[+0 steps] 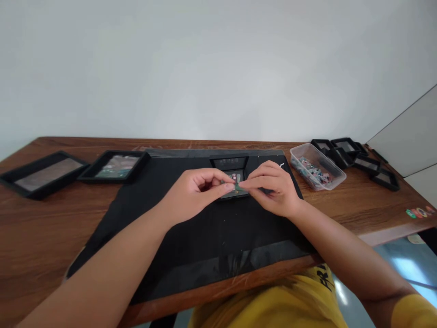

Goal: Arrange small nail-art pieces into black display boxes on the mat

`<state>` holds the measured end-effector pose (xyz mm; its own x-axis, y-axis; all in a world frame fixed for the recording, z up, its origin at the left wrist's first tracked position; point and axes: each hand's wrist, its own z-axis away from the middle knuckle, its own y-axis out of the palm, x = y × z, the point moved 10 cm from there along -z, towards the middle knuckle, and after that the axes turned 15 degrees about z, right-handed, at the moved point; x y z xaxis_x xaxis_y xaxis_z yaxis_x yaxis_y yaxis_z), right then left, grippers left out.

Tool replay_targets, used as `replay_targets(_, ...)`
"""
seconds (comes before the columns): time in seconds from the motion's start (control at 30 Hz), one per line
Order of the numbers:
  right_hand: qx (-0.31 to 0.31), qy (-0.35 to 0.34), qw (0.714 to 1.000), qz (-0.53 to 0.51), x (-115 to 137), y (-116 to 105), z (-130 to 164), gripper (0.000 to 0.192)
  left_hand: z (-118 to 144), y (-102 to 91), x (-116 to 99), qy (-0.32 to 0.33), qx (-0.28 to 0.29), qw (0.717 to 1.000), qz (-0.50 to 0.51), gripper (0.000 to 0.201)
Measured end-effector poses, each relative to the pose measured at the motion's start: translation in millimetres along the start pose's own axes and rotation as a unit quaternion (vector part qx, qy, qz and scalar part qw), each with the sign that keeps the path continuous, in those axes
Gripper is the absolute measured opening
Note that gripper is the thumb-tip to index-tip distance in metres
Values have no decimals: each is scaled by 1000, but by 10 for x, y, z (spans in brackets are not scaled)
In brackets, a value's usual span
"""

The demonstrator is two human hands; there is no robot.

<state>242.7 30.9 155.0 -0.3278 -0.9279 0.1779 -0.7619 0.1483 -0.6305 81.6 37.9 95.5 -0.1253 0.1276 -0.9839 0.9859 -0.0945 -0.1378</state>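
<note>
My left hand (196,189) and my right hand (273,187) meet over a small open black box (246,162) on a black mat. Thumb and forefinger of both hands are pinched on a small green piece (238,187), too small to name more exactly. Inside the box, partly hidden by my fingers, lie several small pieces (233,176), some pinkish and some pale. The box's raised lid or back wall stands behind my fingertips.
A clear plastic tub (336,180) of small colourful pieces stands right of the mat (191,255). Beyond it sit several black trays (344,145). At left lie a black tray (25,173) and another black tray (141,159) with shiny contents. Round stickers (418,212) mark the table's right edge.
</note>
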Motion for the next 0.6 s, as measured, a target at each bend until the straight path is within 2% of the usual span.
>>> replay_targets(0.17, 43, 84, 995, 37, -324, 104, 73, 16, -25, -222, -36, -1, -48, 999, -15, 36)
replay_targets(0.3, 168, 169, 968, 77, -549, 334, 200, 12, 8, -385, -91, 31, -123, 991, -31, 28)
replay_targets(0.37, 228, 199, 947, 104, -592, 420, 256, 10, 74, -506, -198, 95, -200, 975, -36, 21)
replay_targets(0.47, 276, 214, 925, 148, -559, 467, 269, 11, 267, -662, -419, 241, -315, 917, -45, 11)
replay_targets(0.53, 289, 209, 920, 166, -499, 483, 246, 13, 339, -689, -482, 299, -340, 890, -48, 8)
replay_targets(0.6, 296, 205, 916, 175, -448, 506, 225, 17, 331, -687, -485, 310, -337, 887, -56, 7)
